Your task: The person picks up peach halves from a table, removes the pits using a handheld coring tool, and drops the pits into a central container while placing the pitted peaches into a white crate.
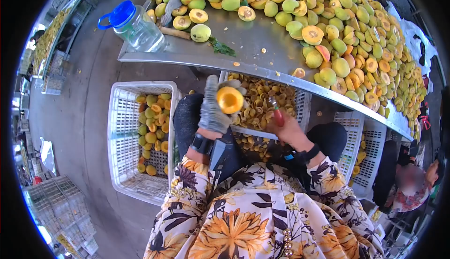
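Observation:
My left hand, in a grey knitted glove, holds a peach half with its hollowed orange face toward me. My right hand is bare and closed round the red handle of a small pitting tool, its metal tip pointing up and away from the peach half. Both hands are above a white crate of brownish-yellow peach scraps between my knees. The metal table in front bears a big heap of green-yellow peach halves.
A blue-capped water bottle stands at the table's left corner, near a wooden handle and a green leaf. Left of me is a white crate with peach halves. More crates and another person are on the right.

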The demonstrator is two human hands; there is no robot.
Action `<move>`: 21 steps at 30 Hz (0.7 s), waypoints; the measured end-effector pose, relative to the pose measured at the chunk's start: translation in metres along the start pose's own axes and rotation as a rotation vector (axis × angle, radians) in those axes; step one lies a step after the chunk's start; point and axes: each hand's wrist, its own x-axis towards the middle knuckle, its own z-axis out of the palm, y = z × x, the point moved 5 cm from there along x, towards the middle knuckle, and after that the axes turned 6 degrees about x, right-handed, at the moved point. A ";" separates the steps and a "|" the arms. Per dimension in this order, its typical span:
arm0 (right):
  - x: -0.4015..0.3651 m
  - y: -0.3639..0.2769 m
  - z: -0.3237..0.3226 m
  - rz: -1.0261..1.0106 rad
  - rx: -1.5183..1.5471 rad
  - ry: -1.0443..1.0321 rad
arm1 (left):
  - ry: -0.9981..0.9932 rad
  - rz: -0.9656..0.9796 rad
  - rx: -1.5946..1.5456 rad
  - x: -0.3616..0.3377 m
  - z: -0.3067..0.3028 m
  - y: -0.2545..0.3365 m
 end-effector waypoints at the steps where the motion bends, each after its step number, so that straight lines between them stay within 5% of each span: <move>1: -0.004 0.001 -0.001 0.348 0.152 -0.074 | -0.053 0.042 0.043 -0.007 -0.003 0.016; 5: -0.008 0.009 0.006 0.135 -0.051 -0.032 | 0.313 0.198 0.055 -0.064 -0.048 0.076; 7: -0.012 0.013 0.009 0.192 -0.013 -0.073 | 0.285 0.283 0.479 -0.065 -0.154 0.098; 9: -0.015 0.012 0.013 0.202 0.013 -0.114 | 0.615 0.271 1.538 -0.082 -0.160 0.141; 10: -0.014 0.011 0.014 0.182 -0.045 -0.099 | 0.702 0.411 1.728 -0.083 -0.140 0.159; 14: -0.016 -0.001 0.016 0.017 -0.039 0.005 | 0.455 0.781 1.640 -0.019 -0.056 0.184; 16: -0.020 -0.011 0.012 -0.044 0.015 0.012 | 0.445 0.494 2.005 0.041 -0.017 0.179; 18: -0.028 -0.015 0.003 -0.054 0.025 0.045 | 0.156 0.604 2.208 0.097 0.009 0.166; 21: -0.040 -0.010 -0.005 -0.027 0.013 0.080 | -0.001 0.279 2.621 0.148 0.013 0.141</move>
